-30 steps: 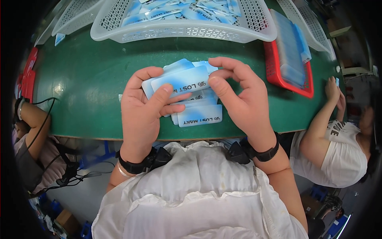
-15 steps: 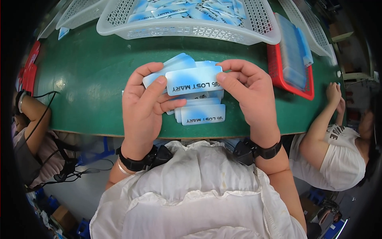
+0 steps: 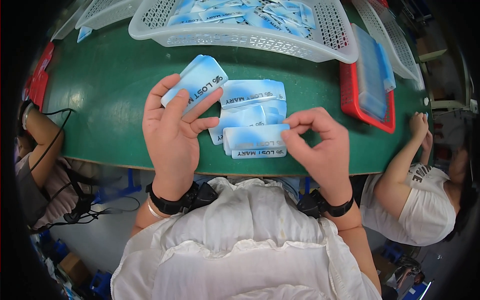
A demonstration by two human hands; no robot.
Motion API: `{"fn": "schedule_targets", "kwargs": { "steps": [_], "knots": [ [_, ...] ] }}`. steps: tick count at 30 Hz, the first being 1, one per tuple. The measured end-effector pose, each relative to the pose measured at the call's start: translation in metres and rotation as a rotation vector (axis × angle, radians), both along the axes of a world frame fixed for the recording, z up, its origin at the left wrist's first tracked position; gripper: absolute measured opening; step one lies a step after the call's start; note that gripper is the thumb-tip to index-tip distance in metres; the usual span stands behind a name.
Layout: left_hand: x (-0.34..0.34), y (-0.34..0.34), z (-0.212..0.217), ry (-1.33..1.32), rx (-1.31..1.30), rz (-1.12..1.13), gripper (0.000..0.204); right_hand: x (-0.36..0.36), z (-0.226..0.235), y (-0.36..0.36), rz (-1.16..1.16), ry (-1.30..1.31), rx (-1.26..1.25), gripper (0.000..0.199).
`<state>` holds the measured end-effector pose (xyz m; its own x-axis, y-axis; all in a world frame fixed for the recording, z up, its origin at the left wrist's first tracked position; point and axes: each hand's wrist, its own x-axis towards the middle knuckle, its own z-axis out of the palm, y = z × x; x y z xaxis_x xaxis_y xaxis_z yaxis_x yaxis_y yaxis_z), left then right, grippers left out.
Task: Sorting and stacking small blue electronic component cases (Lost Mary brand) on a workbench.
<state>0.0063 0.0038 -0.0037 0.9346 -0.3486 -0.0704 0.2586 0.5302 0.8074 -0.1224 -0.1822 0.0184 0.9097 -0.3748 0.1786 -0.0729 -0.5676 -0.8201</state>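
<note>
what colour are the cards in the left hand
The cards in the left hand are blue and white with dark print, clearest in the head view.

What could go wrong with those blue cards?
The fanned stack in the left hand might slip and scatter. The single card, pinched at one end by the right hand, could tilt and land crooked. The overlapping piles on the green table look uneven, so a bump may slide them together.

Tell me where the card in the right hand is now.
In the head view, the card is just right of centre, its right end in the right hand, partly covering the nearest cards on the green table.
</note>
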Motion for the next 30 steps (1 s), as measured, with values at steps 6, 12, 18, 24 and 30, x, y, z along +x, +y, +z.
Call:
{"fn": "schedule_targets", "kwargs": {
  "steps": [6,12,18,24,30],
  "knots": [
    [0.002,0.002,0.000,-0.021,-0.018,-0.041,0.032,-0.006,-0.007,0.010,-0.083,-0.056,-0.510,0.031],
    [0.003,0.001,0.000,-0.011,-0.019,-0.039,0.031,-0.009,-0.010,0.009,0.207,-0.120,-0.687,0.040],
    [0.000,0.004,0.006,-0.014,-0.096,-0.008,0.035,0.022,-0.009,0.016,0.104,-0.177,-0.779,0.038],
    [-0.007,0.001,0.018,-0.033,0.076,-0.082,0.040,0.028,-0.007,0.023,0.178,-0.195,-0.723,0.036],
    [-0.011,0.004,0.015,-0.037,0.161,-0.197,0.039,0.032,-0.003,0.016,0.028,-0.229,-0.394,0.028]
  ]
}}
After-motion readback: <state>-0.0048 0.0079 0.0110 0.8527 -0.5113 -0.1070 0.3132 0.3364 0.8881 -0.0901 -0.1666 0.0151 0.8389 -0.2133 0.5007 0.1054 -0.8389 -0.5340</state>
